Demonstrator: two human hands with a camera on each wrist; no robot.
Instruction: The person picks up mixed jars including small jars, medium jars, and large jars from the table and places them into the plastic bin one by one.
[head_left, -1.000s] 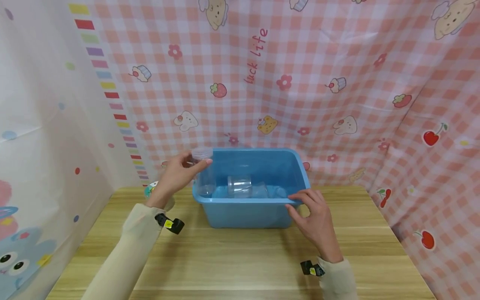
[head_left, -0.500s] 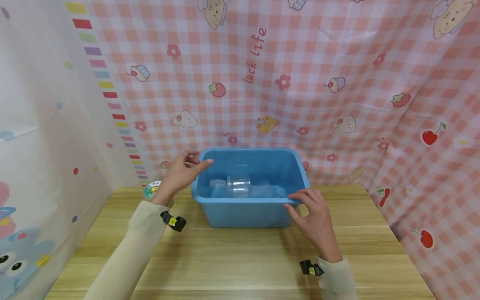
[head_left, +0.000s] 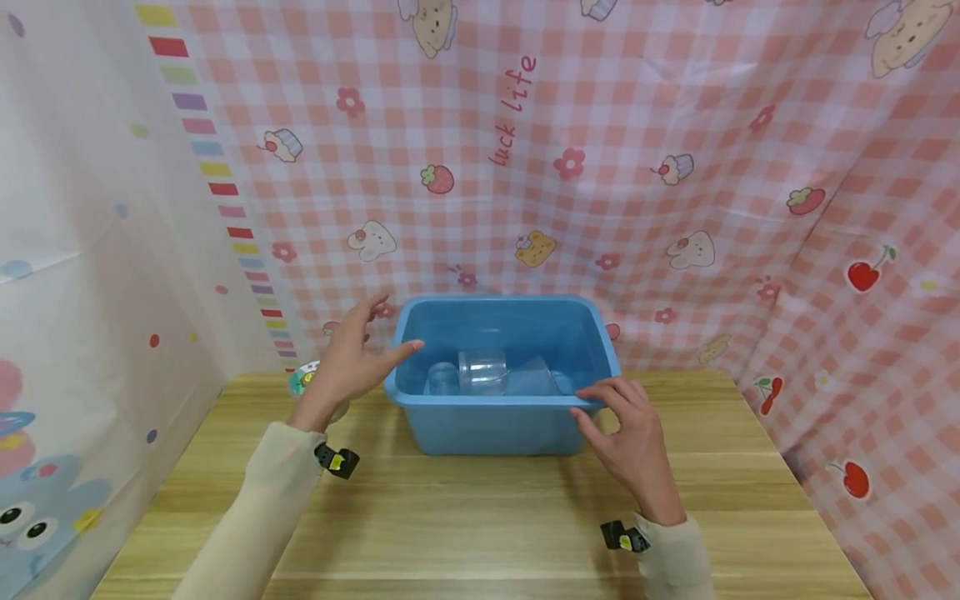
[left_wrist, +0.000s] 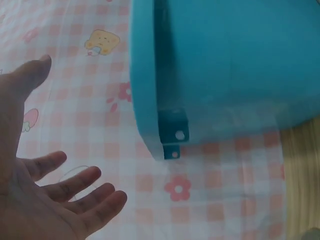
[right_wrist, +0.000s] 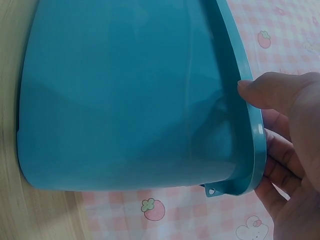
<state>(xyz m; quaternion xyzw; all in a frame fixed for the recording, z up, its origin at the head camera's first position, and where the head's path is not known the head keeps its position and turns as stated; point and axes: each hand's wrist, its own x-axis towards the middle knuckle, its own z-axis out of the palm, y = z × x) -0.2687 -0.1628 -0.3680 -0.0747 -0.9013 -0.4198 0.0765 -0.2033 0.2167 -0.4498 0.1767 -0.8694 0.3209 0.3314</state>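
A blue plastic tub (head_left: 491, 429) stands on the table, with several clear plastic containers inside. A ribbed clear container (head_left: 482, 372) lies on its side in the middle. To its left is a smaller-looking clear container (head_left: 442, 379), and a tilted one (head_left: 531, 379) is at its right. My left hand (head_left: 352, 362) is at the tub's left rim, fingers spread and holding nothing; the left wrist view shows the palm (left_wrist: 45, 210) apart from the rim. At the front right corner my right hand (head_left: 626, 429) pinches the rim between thumb and fingers, clearest in the right wrist view.
Partly hidden behind my left wrist is a round object with a colourful printed top (head_left: 302, 377). The wooden table (head_left: 480, 525) ends against a pink checked cloth (head_left: 495, 208) at the back, with cloth hanging on both sides too.
My left hand has let go of a clear, lidded plastic jar, which dropped into the left of the tub. Its fingers have spread wider since. My right hand stays on the rim.
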